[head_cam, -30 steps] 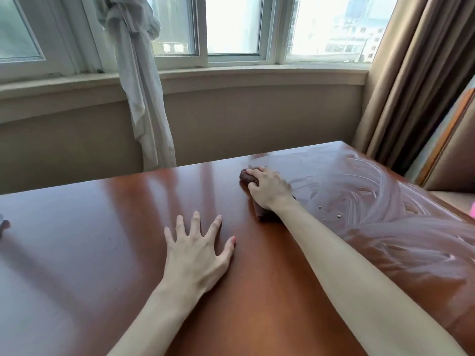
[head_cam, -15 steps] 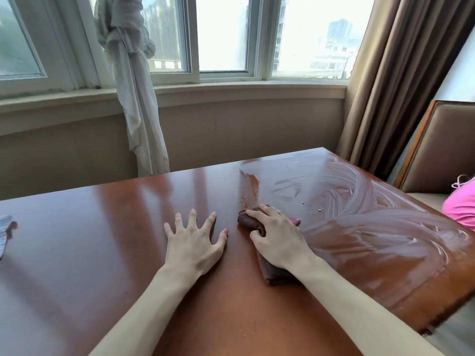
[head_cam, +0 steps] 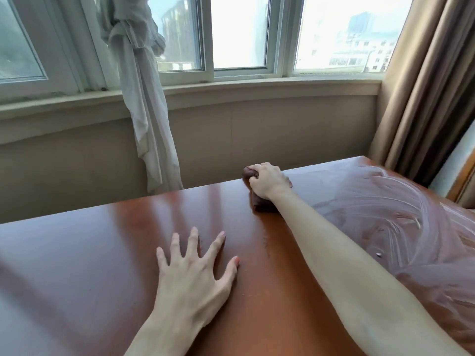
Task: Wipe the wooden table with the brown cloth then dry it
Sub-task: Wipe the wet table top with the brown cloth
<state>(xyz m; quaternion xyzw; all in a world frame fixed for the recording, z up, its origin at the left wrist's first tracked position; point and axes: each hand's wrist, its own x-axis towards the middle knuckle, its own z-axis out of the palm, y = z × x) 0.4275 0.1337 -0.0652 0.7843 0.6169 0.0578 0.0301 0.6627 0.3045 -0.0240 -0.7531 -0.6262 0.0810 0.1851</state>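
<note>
The wooden table (head_cam: 77, 253) fills the lower part of the head view, glossy and reddish brown. My right hand (head_cam: 268, 183) is stretched out to the table's far edge, fingers closed over the bunched brown cloth (head_cam: 261, 202), which sticks out under the wrist and past the fingertips. My left hand (head_cam: 192, 273) lies flat on the table with fingers spread, holding nothing. The right half of the table carries curved wet streaks (head_cam: 385, 209).
A knotted white curtain (head_cam: 144, 98) hangs past the window sill (head_cam: 231, 86) behind the table. Brown drapes (head_cam: 424, 98) hang at the right. A chair's wooden edge (head_cam: 462, 178) shows at the far right. Small crumbs (head_cam: 378, 254) lie in the streaks.
My right hand has pushed the cloth away from me, from mid-table to the far edge. The left hand has stayed flat. The view has shifted, hiding most of the chair.
</note>
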